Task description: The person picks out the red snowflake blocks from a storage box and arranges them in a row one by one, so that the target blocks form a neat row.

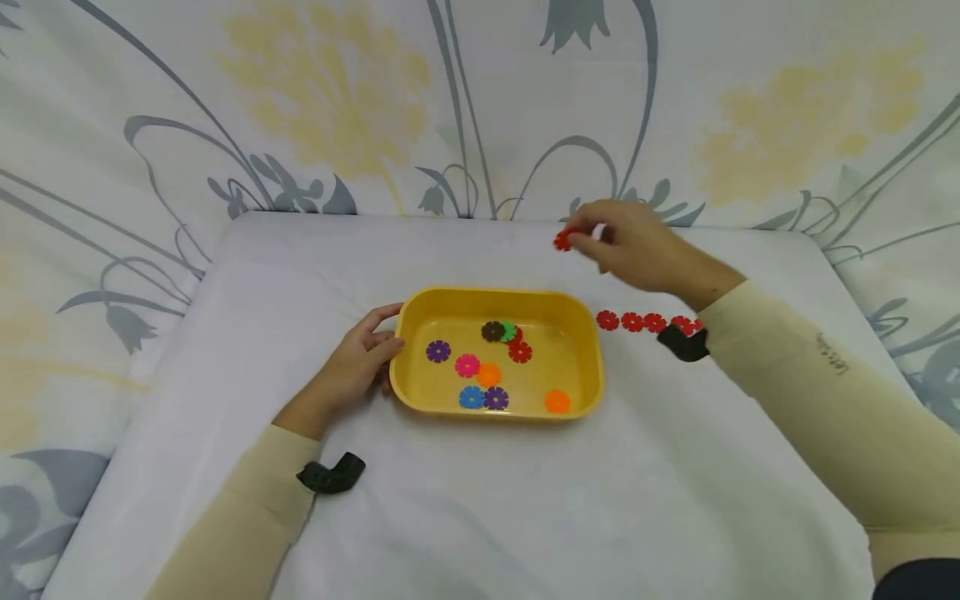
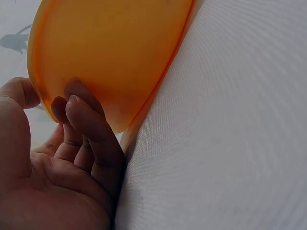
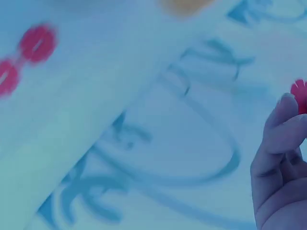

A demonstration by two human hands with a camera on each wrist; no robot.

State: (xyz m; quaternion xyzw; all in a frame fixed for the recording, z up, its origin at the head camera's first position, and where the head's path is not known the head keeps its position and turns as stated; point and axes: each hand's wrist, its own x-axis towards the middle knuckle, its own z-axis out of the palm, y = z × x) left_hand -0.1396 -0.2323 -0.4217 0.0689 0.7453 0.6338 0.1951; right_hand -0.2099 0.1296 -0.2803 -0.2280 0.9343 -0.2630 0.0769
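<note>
A yellow plastic tray [image 1: 495,293] stands on the white surface, and my left hand [image 1: 356,362] grips its left end. In the left wrist view, fingers of the left hand [image 2: 72,167] curl against the outside of the tray [image 2: 115,43] at its rim. My right hand [image 1: 637,246] is up beyond the tray's far right corner, pinching a red flower-shaped disc [image 1: 562,241] between thumb and fingers. That red disc [image 3: 300,93] shows partly at the edge of the right wrist view. Right of the tray lies a row of red discs [image 1: 632,322], partly hidden by the right sleeve.
Inside the tray lie several loose discs, among them purple [image 1: 438,351], pink [image 1: 467,365], blue [image 1: 472,397], orange [image 1: 557,402], dark brown [image 1: 492,332], green [image 1: 510,332] and red [image 1: 520,352]. Floral fabric [image 1: 495,100] rises behind the white surface [image 1: 480,508].
</note>
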